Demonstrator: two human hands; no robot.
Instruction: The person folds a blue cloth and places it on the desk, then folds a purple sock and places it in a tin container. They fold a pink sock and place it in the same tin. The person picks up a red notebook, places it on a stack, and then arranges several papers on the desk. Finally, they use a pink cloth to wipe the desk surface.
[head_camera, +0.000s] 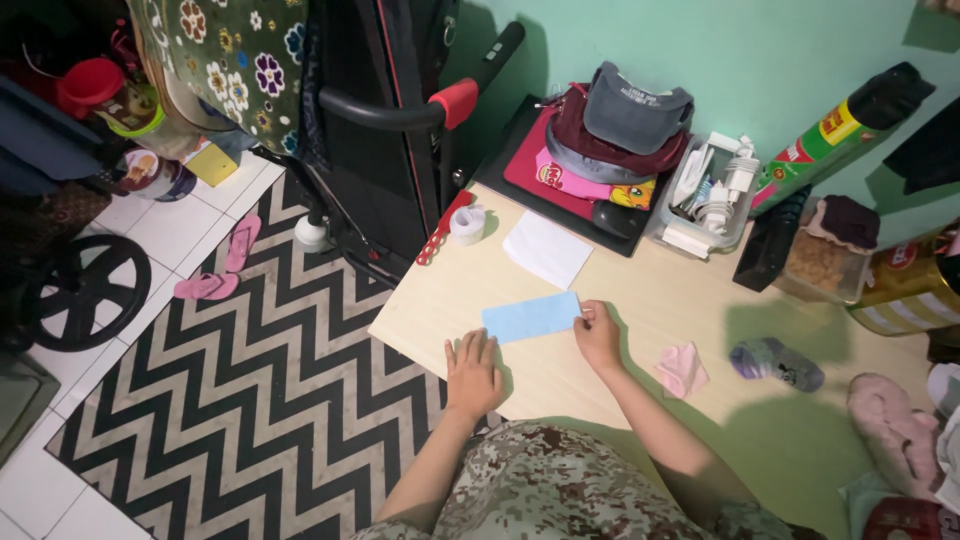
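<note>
Pale wooden table (640, 300); right hand (598, 335) grip pinching blue cloth (530, 317) end; left hand (472, 375) flat, just below

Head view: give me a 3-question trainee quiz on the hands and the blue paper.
1. Which hand pinches the blue paper's end?
2. True or false: the left hand lies flat on the table, below the blue paper.
3. What lies just beyond the blue paper? A) white paper B) pink cloth C) grey sock

Key: 1. The right hand. 2. True. 3. A.
</note>
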